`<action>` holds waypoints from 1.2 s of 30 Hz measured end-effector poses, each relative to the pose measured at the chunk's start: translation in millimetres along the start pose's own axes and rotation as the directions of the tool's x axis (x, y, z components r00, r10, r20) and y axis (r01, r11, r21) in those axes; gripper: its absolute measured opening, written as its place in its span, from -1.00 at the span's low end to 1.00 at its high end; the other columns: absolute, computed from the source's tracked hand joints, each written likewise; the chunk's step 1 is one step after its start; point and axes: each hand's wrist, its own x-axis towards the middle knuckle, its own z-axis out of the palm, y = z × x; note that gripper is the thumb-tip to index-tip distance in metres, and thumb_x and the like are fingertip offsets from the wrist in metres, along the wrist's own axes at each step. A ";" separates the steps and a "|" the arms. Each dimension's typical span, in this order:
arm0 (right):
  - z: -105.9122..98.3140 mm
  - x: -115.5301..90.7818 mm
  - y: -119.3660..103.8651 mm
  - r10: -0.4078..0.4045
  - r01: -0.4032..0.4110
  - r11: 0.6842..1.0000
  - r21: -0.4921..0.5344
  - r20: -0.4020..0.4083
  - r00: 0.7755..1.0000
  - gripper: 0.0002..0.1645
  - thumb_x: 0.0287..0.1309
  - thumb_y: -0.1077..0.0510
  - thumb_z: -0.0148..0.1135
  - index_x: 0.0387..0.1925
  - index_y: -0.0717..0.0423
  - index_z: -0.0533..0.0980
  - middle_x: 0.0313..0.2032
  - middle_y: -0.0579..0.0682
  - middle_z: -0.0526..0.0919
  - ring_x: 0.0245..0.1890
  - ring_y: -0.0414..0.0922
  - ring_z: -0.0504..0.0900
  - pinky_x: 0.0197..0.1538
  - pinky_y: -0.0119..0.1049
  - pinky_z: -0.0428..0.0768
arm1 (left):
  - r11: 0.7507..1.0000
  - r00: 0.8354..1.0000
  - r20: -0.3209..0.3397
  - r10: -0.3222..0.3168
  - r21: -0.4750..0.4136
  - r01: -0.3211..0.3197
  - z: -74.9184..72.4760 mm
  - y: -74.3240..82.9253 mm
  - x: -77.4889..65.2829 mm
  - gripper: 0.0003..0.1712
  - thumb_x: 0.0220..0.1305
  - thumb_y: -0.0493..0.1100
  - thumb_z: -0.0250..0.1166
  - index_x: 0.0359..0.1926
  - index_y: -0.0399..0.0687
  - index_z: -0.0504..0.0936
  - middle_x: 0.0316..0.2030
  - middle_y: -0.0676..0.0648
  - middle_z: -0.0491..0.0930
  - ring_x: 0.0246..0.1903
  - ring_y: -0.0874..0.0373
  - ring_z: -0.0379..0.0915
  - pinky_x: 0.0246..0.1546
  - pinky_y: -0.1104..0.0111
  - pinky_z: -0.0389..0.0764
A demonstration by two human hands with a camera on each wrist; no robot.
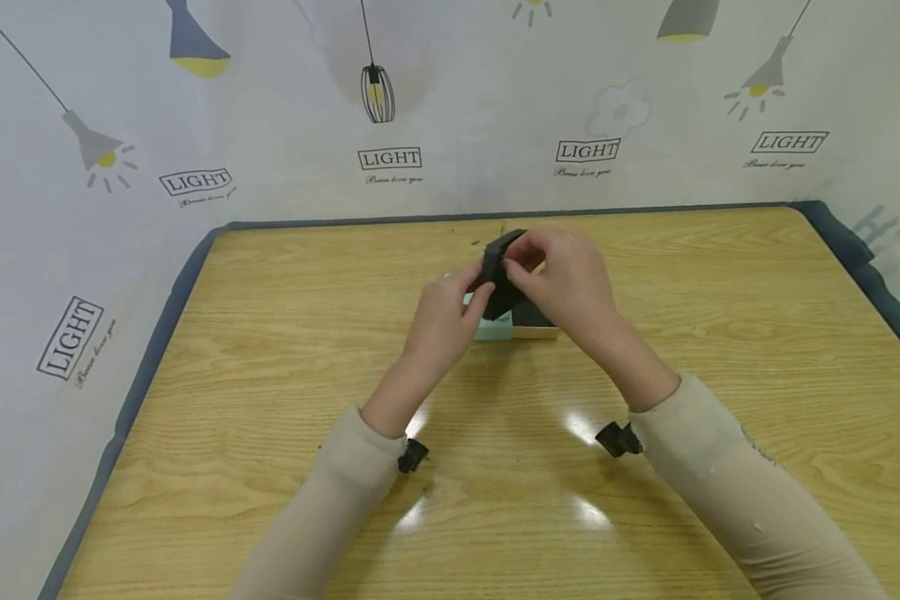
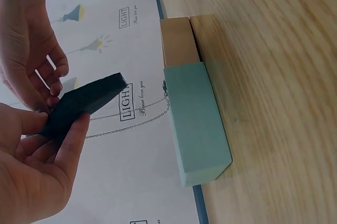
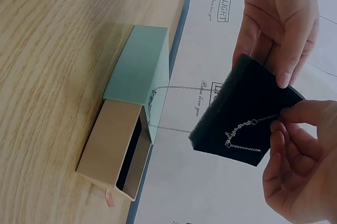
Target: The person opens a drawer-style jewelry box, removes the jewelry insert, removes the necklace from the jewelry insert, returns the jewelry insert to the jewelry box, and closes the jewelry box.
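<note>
My left hand [image 1: 442, 312] grips a black foam jewellery pad [image 3: 245, 113] by its edge, thumb on one face, and keeps it tilted above the table. A silver necklace [image 3: 241, 128] with a small studded pendant lies across the pad's face. At the pad's edge, my right hand [image 1: 570, 271] pinches the chain between thumb and fingertips. Two chain strands hang from the pad's other side to a mint-green box sleeve [image 3: 138, 66], where the necklace's far end lies on top. A beige drawer [image 3: 108, 137] sticks partly out of the sleeve; its inside looks dark.
The box stands on a wood-grain table [image 1: 300, 333], just beyond both hands. A pink ribbon tab [image 3: 109, 197] shows at the drawer's end. Behind the table's dark edging rises a white wall covering [image 1: 480, 125] printed with lamps.
</note>
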 end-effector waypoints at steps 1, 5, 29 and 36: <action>0.3 0.1 0.5 -0.003 0.003 1.000 0.002 0.000 1.000 -0.88 0.23 0.19 0.31 -0.30 0.18 0.67 -0.36 0.07 0.77 -0.32 -0.04 0.72 -0.25 -0.15 0.63 | 1.000 1.000 -0.001 0.001 0.003 -0.001 0.3 0.1 0.0 -0.60 0.51 -0.20 0.11 0.28 -0.15 0.52 0.10 -0.21 0.67 0.12 0.00 0.62 -0.09 0.22 0.76; -0.3 -0.4 1.2 -0.015 0.015 1.000 0.027 0.005 1.000 -0.89 0.23 0.20 0.28 -0.32 0.18 0.65 -0.37 0.10 0.76 -0.34 -0.03 0.71 -0.28 -0.15 0.63 | 1.000 1.000 -0.009 0.008 0.024 -0.007 1.6 0.6 -0.1 -0.61 0.49 -0.22 0.12 0.27 -0.16 0.53 0.07 -0.22 0.69 0.08 0.00 0.65 -0.13 0.21 0.76; -6.9 0.9 10.1 0.088 -0.120 0.965 0.234 0.144 0.986 -0.88 0.28 0.19 0.20 -0.26 0.19 0.57 -0.17 0.14 0.68 -0.17 0.01 0.68 -0.16 -0.19 0.66 | 0.993 0.999 -0.037 0.008 0.118 -0.003 4.6 -0.7 -1.0 -0.66 0.48 -0.26 0.11 0.20 -0.22 0.57 0.03 -0.23 0.70 0.00 0.00 0.69 -0.18 0.28 0.76; -9.4 2.9 13.8 0.102 -0.142 0.948 0.286 0.151 0.983 -0.88 0.27 0.18 0.24 -0.28 0.20 0.57 -0.22 0.11 0.69 -0.24 -0.08 0.66 -0.23 -0.39 0.58 | 0.991 0.999 -0.032 -0.001 0.133 0.005 4.9 -0.8 -1.2 -0.64 0.49 -0.25 0.11 0.22 -0.21 0.56 0.05 -0.22 0.69 0.02 0.00 0.68 -0.16 0.29 0.76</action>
